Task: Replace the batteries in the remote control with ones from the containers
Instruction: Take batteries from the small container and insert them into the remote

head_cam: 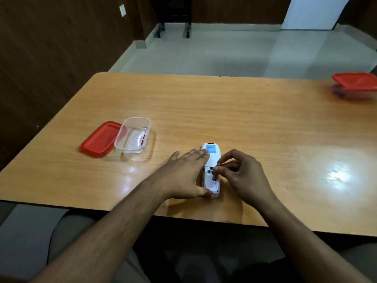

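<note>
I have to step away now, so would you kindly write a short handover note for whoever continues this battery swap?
Left hand: fingers flat, pressing the white remote face-down on the table.
Right hand: pinching a battery at the open battery bay.
Open clear container sits to the left, its red lid beside it, one battery still inside. A second, lidded container sits far right.
Done: cover off. Whether the pinched battery is going in or coming out, I cannot tell.
Left: finish the swap, refit the cover.
</note>
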